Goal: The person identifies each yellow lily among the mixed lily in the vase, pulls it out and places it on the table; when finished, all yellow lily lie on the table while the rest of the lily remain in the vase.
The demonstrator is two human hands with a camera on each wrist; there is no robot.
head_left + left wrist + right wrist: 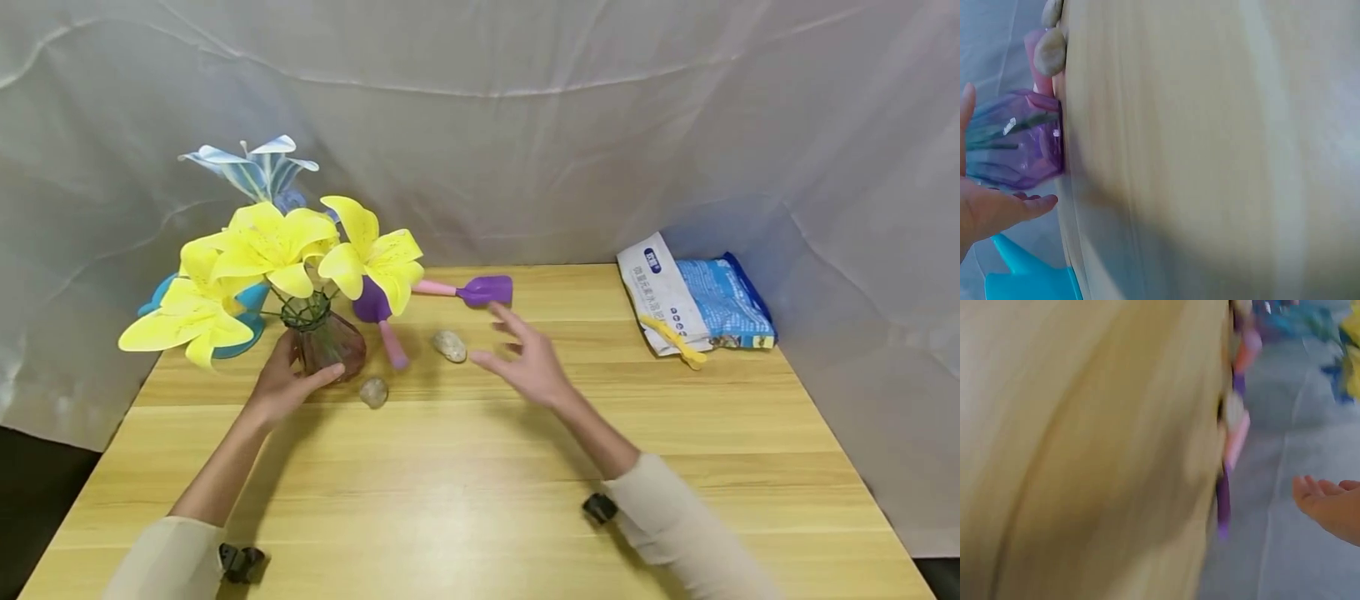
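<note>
Head view. Bag (660,292) at the table's (465,500) right rear, part white, part blue. On the white: a dark blue oval logo, too small to make out, then Chinese characters, 微量元素水 legible, the rest uncertain; small round dark icons below. White print on the blue too fine to read. Yellow scoop (675,340) lies against the bag's front.

Vase (347,346) on the left side of the table, upright: see-through pinkish purple, faceted, wide-bellied, stems inside. Yellow flowers (266,250) with speckled petals spread from it; blue flower (258,171) above. Left hand (288,383) clamped about the vase's near left side, thumb across the front. Right hand (528,362) holds nothing, fingers and thumb apart, near the pale stone (450,345). Round stone (373,392) just before the vase. Two purple shovels (486,290) with pink handles behind.

Left wrist view, tipped sideways. Vase base on the table, purple deepest at the bottom, bright glints on the facets; the hand curves round it. Blue can (1035,281) close by.

Right wrist view, blurred. Right hand's fingers lightly bent, clear of the table; shovels and stones along the table's edge, flowers at upper right.
</note>
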